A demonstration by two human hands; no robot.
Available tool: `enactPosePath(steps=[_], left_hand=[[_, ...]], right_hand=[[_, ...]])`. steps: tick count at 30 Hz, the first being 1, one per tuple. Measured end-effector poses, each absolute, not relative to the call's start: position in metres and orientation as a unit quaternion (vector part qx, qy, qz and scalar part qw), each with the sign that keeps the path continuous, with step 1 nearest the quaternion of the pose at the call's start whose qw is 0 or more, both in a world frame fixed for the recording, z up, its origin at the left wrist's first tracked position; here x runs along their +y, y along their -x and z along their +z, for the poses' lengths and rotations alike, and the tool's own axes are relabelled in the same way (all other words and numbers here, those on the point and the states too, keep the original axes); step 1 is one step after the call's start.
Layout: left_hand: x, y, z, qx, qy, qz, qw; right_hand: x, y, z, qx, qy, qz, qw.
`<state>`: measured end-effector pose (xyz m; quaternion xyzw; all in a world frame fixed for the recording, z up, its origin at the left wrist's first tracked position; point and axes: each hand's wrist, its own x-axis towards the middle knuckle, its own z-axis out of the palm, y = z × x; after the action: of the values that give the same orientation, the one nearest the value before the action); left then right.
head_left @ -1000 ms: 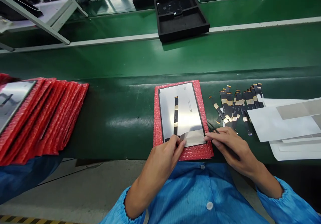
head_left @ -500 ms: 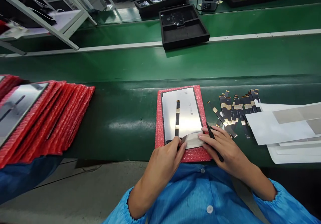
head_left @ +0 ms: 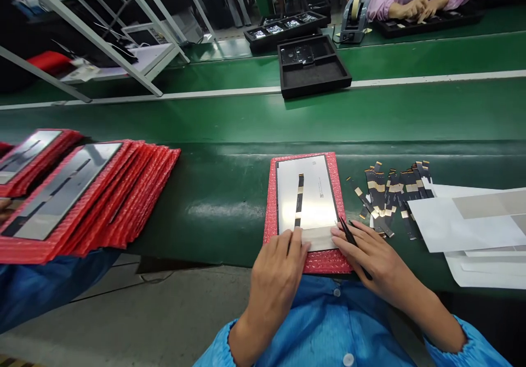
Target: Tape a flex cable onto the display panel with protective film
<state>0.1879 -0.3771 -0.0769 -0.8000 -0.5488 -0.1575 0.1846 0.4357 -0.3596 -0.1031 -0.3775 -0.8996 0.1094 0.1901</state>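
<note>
A silvery display panel (head_left: 314, 191) lies on a red bubble-wrap sleeve (head_left: 324, 264) in front of me. A dark flex cable (head_left: 299, 197) with gold patches runs up its face. Across the panel's lower edge stretches a pale tape strip (head_left: 320, 239). My left hand (head_left: 275, 279) rests with fingers stretched flat over the strip's left end and the panel's lower left corner. Black tweezers (head_left: 348, 232) are held in my right hand (head_left: 380, 263), whose fingertips touch the strip's right end.
Loose flex cables (head_left: 384, 197) and white sheets (head_left: 435, 224) lie to the right. Stacked red sleeves with panels (head_left: 139, 191) stand at left. Beyond are a black tray (head_left: 316, 79), a tape dispenser (head_left: 354, 19) and a co-worker's hands (head_left: 419, 10) over another tray.
My left hand has gone from pinching the strip's left end to lying flat on it, and the strip now looks flatter. The right hand keeps the tweezers. The camera view has shifted.
</note>
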Motion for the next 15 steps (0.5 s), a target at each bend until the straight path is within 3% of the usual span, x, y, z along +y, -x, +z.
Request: enactPosePath(steps=[6,15], left_hand=[[-0.369,-0.196,-0.087,-0.400,0.894,-0.080,0.185],[-0.374,-0.159,-0.095,-0.388,0.897,-0.060,0.205]], right_hand=[[-0.361,-0.434,-0.102,-0.884,0.394,0.112,0.225],[-0.360,-0.432,-0.101,-0.885,0.392,0.106,0.226]])
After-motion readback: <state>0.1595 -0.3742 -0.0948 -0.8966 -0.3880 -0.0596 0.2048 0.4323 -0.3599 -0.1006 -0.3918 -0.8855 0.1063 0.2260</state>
